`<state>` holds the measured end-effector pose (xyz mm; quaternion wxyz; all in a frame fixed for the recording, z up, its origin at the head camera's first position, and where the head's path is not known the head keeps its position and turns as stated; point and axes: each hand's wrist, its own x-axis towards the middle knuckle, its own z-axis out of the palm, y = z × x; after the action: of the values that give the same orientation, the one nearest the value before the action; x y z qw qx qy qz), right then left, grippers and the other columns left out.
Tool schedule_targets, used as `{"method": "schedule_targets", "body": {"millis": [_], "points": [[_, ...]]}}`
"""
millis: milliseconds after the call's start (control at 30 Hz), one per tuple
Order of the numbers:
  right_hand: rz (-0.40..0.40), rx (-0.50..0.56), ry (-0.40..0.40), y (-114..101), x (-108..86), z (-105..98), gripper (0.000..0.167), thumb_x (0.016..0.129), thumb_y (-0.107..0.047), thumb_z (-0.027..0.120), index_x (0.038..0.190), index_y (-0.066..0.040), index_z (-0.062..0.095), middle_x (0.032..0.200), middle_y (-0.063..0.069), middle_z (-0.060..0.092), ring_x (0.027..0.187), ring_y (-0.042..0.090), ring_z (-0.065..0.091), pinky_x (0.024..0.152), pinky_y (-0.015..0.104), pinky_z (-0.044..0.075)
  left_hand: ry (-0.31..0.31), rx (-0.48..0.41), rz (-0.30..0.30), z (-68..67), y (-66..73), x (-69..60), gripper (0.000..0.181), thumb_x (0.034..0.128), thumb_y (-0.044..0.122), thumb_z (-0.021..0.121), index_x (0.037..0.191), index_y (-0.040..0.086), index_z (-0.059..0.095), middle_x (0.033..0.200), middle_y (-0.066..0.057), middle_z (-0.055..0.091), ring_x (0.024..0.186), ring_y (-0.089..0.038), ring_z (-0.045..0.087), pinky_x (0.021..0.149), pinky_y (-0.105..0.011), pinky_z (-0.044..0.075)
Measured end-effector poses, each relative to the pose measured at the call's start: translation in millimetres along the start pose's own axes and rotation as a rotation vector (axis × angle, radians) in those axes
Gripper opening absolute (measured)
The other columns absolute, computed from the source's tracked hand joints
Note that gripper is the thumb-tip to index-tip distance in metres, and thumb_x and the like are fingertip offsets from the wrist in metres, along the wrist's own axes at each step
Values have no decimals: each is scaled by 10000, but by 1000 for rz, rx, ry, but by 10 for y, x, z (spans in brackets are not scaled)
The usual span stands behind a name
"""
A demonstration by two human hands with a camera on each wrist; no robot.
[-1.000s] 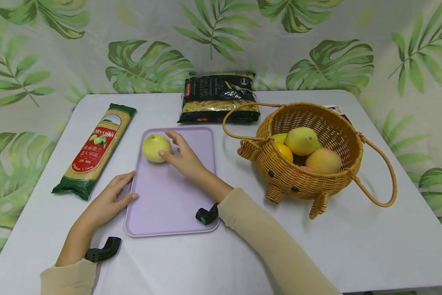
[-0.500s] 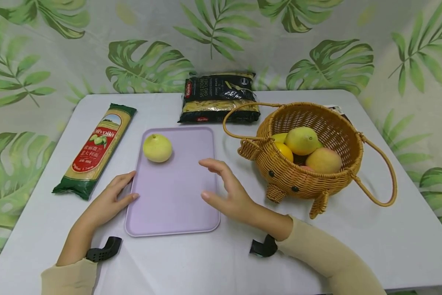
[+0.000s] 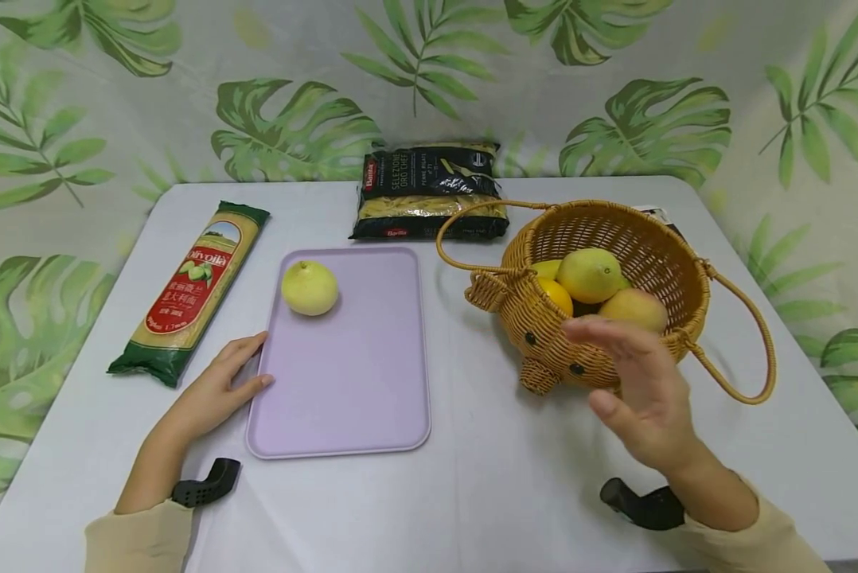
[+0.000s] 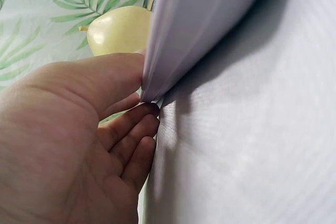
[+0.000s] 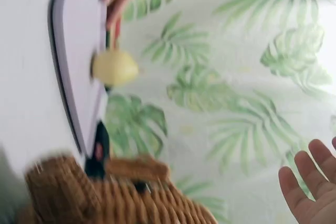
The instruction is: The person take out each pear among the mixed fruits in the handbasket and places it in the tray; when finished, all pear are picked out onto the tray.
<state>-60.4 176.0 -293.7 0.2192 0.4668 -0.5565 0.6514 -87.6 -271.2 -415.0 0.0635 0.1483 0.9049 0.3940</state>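
Note:
In the head view my left hand (image 3: 214, 394) rests at the left edge of a lilac tray (image 3: 343, 366). Its thumb and fingers touch the rim, as the left wrist view also shows. A round pale-yellow pear (image 3: 310, 288) sits on the tray's far left corner. To the right, my right hand (image 3: 647, 398) hovers in front of a wicker pig-faced basket (image 3: 536, 342), fingers spread and holding nothing. Inside the basket lie a yellow-green fruit (image 3: 588, 275), an orange-yellow fruit (image 3: 556, 298) and a peach-coloured fruit (image 3: 637, 309), partly hidden by the hand.
A pack of spaghetti (image 3: 193, 290) lies left of the tray. Behind the tray is a black bag of penne (image 3: 431, 191). The basket's two loop handles stick out sideways, one toward the penne. A leaf-patterned cloth (image 3: 429, 87) hangs behind the table.
My right hand has withdrawn from the pear and moved right, across to the basket's front. The pear stays on the tray. My left hand keeps its place at the rim.

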Motion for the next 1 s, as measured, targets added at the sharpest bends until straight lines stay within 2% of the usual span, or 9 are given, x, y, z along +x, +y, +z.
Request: {"method": "schedule_targets", "body": {"millis": [167,300,467,667,900,1000], "points": [[-21,-58,81,-139,168,-227,441,804,-53,664,1062,211,423,1084,265,520,1048,297,499,929,298,382,-7,-5,0,6,6,15,652,884,213,586,1408,16,251,1327,-217,311,1257,-408,227,977,-591,197],[17,-99,91,-210,309,-398,452,775,-42,694,1049,206,432,1084,248,531,1050,283,502,941,280,369,-12,-1,-9,4,12,18,658,885,230,584,1413,31,246,1331,-211,308,1259,-400,229,978,-588,199],[190,-226,22,-166,452,-704,496,783,-48,686,1133,180,417,1139,197,518,1085,257,467,946,267,351,-3,-2,-7,-5,12,0,654,883,212,587,1410,22,249,1325,-221,306,1252,-410,231,971,-596,201],[424,-383,-74,26,533,-1081,482,805,113,541,1261,84,386,1219,156,466,1136,229,413,925,214,350,2,-2,10,-3,9,-1,647,882,203,589,1403,9,258,1320,-220,316,1247,-407,239,970,-594,205],[626,-541,-227,175,608,-1235,586,841,88,522,1357,-73,297,1288,80,382,1157,165,385,900,148,351,-2,8,-11,-6,10,-1,656,884,229,585,1412,32,249,1328,-214,310,1254,-406,235,974,-590,206],[711,-556,-285,239,599,-1281,614,866,47,516,1387,-137,248,1331,69,328,1170,141,368,895,130,339,-5,4,-14,-5,14,0,655,885,230,584,1413,34,249,1327,-214,311,1255,-405,234,974,-591,206]]}}
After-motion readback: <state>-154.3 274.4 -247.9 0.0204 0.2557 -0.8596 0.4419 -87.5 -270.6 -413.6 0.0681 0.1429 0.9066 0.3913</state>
